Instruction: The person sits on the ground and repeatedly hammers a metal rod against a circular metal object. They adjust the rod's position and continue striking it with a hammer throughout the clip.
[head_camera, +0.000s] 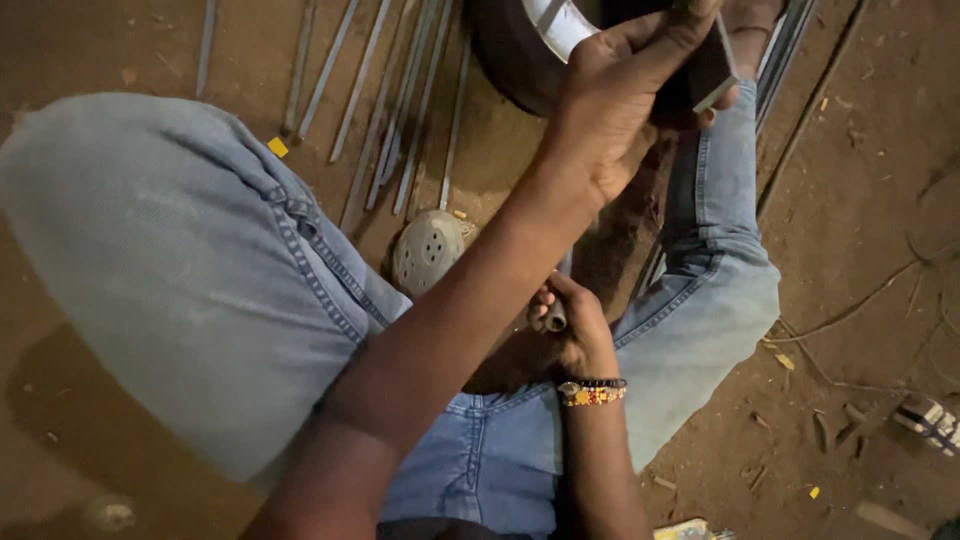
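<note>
My left hand reaches forward across my lap and is shut on a dark flat block with a pale metal edge, held against a round dark object with a white rim. Lower down, between my knees, my right hand wears a beaded bracelet and is closed around a short grey tool handle; the rest of the tool is hidden behind my left forearm. Both legs are in light blue jeans.
Several thin metal rods lie side by side on the dirt floor ahead. A round perforated metal disc rests by my left knee. More long strips run along the right. Twigs and scraps litter the ground at right.
</note>
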